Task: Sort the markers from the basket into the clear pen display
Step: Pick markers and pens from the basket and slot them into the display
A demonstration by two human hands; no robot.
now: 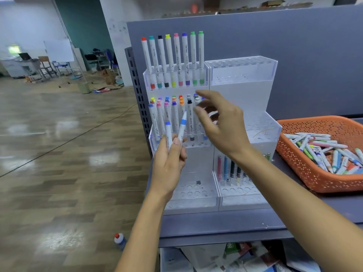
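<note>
The clear tiered pen display [241, 71] stands on a grey shelf. Its top left tier holds several white markers [172, 55] with coloured caps, and the middle left tier holds several more [172, 114]. My left hand [169, 163] grips two white markers in front of the middle tier: one with a blue cap [182, 128] and one with a periwinkle cap [168, 134]. My right hand [218, 122] hovers with its fingers spread and loosely bent by the right end of the middle row, holding nothing. The orange perforated basket [306, 167] at the right contains several loose markers [324, 152].
The lower right tier holds a few darker pens [231, 169]. A grey partition wall [294, 46] rises behind the display. A perforated grey upright [135, 79] stands at the shelf's left end. Beyond it lies open wooden floor, with a small bottle [119, 240] below.
</note>
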